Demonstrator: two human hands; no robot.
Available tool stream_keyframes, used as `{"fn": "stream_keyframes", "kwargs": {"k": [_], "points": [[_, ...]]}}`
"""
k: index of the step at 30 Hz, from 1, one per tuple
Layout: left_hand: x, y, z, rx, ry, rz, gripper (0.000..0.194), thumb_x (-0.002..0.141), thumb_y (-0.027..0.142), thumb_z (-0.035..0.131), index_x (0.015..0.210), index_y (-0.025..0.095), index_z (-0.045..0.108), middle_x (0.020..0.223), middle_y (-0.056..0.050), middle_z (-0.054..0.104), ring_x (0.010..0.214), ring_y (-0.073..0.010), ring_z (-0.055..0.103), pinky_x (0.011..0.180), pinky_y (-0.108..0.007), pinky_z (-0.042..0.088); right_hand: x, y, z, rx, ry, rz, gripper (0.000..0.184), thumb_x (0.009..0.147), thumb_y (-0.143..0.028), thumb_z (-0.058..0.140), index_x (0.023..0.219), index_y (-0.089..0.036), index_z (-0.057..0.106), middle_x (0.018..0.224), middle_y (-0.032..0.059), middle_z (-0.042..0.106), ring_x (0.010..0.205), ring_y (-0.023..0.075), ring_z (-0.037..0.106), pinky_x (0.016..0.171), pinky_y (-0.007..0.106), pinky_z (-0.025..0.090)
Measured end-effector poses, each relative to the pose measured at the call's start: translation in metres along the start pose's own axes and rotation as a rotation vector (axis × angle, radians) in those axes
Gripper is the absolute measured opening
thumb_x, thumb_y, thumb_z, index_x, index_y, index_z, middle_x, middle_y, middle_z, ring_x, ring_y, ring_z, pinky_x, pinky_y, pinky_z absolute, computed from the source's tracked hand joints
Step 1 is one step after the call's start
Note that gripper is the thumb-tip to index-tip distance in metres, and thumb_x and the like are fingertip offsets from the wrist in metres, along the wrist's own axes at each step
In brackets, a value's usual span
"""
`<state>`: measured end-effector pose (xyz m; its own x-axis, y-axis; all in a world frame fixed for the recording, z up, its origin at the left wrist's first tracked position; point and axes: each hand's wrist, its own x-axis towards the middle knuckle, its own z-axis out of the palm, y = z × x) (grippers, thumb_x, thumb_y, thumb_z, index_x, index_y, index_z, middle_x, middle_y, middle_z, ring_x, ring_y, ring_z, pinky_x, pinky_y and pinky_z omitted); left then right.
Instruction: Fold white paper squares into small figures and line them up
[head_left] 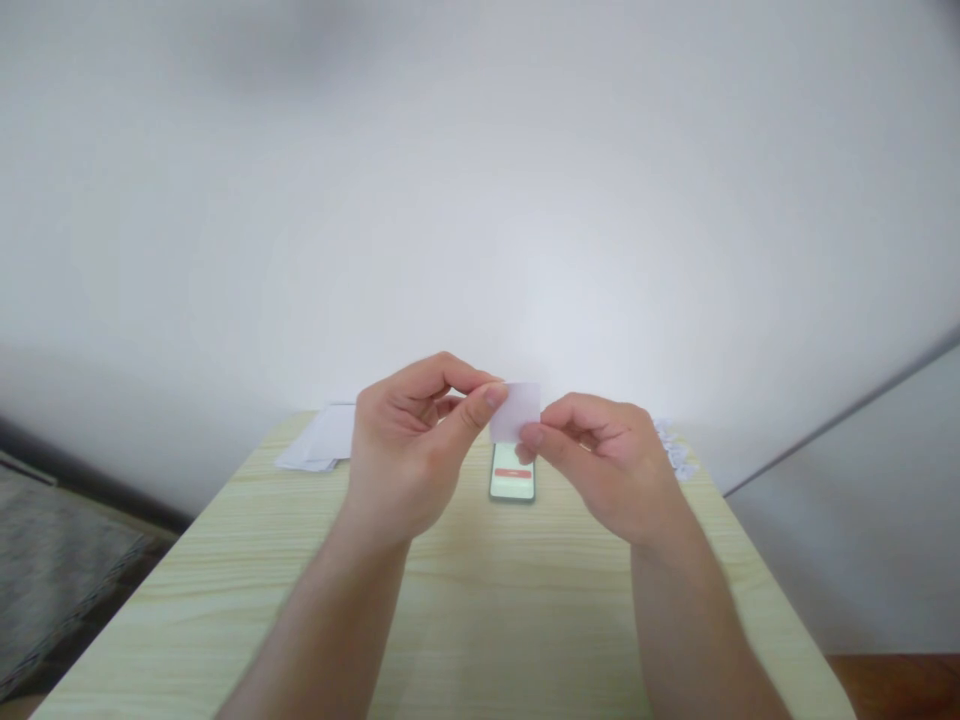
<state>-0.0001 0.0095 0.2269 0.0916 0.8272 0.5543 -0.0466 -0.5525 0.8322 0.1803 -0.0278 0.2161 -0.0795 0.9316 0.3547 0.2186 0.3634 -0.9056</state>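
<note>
A small white piece of paper (517, 408) is held up between my two hands, above the table. My left hand (420, 445) pinches its upper left edge between thumb and index finger. With thumb and fingertips, my right hand (600, 450) grips the lower right corner. Behind and below the paper lies a phone (513, 488) with its screen lit, showing a pale green display and a red bar. The paper and my right fingers hide the phone's upper part.
White paper sheets (319, 440) lie in a stack at the table's back left, partly behind my left hand. Small white paper pieces (679, 455) are heaped at the back right, beyond my right wrist. The light wooden table (510, 600) meets a white wall (480, 200).
</note>
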Motion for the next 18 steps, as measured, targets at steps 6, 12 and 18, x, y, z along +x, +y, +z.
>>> {"fn": "stream_keyframes", "kwargs": {"k": [6,12,18], "points": [[0.001,0.0,-0.001,-0.027,0.038,-0.008,0.011,0.083,0.026,0.08,0.08,0.018,0.073,0.075,-0.002,0.07,0.069,-0.0137,0.061,0.06,-0.027,0.05,0.004,-0.001,0.001,0.138,0.005,0.025,0.024,0.092,-0.042,0.071,0.091,-0.019,0.077,0.082,0.0042,0.076,0.077,0.0169,0.071,0.07,0.029,0.057],[0.004,-0.004,-0.008,-0.082,-0.069,-0.057,0.014,0.087,0.031,0.075,0.08,0.018,0.074,0.075,-0.004,0.069,0.072,-0.016,0.062,0.065,-0.029,0.052,0.007,0.002,-0.002,0.266,-0.012,0.06,0.024,0.096,-0.041,0.066,0.089,-0.019,0.073,0.081,0.0032,0.075,0.077,0.0191,0.074,0.077,0.035,0.061],[0.003,-0.003,-0.013,-0.182,-0.171,-0.07,0.011,0.09,0.029,0.07,0.092,0.02,0.076,0.081,-0.006,0.071,0.076,-0.0184,0.065,0.069,-0.033,0.054,0.006,0.002,-0.009,0.375,-0.154,0.083,0.025,0.096,-0.041,0.065,0.087,-0.018,0.067,0.077,0.004,0.074,0.071,0.0181,0.071,0.072,0.034,0.058]]}}
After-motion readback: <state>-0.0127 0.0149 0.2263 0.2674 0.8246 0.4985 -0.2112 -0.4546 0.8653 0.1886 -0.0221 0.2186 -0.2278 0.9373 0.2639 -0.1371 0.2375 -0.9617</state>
